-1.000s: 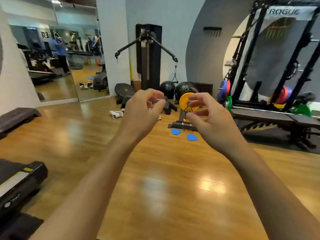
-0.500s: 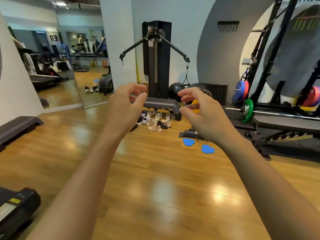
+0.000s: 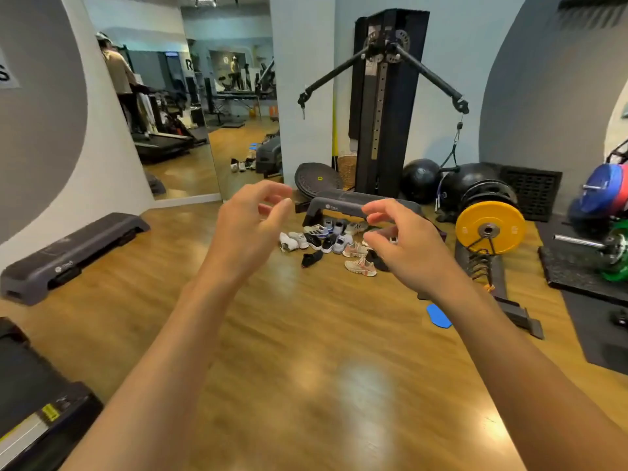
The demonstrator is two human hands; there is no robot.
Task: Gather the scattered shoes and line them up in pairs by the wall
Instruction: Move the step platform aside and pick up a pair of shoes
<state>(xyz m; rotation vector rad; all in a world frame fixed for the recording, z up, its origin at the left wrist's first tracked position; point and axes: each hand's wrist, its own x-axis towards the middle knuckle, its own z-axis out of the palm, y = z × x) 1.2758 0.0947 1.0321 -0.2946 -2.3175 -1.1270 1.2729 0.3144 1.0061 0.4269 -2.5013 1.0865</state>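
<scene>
A gym room with a wooden floor [image 3: 306,334]. Two bare forearms reach forward at chest height. The left hand [image 3: 248,229] and right hand [image 3: 404,246] each have a loose, half-curled grip, fingers apart, holding nothing.

The scattered shoes [image 3: 329,243] lie well ahead of the hands in a jumbled heap on the floor, just in front of and partly under a dark aerobic step [image 3: 353,205], near the cable machine [image 3: 384,103] by the far wall [image 3: 306,79].

The shoes point every which way, long axes crossing. A pink-soled trainer [image 3: 361,266] lies closest, lengthwise left to right, toe seemingly to the right. A black shoe [image 3: 312,259] sits apart, angled diagonally.

Likely risks: mismatching similar white and grey shoes, since they overlap; missing shoes tucked under the step; tripping on the blue insole [image 3: 438,316] or the yellow weight plate [image 3: 489,227] stand beside the heap.
</scene>
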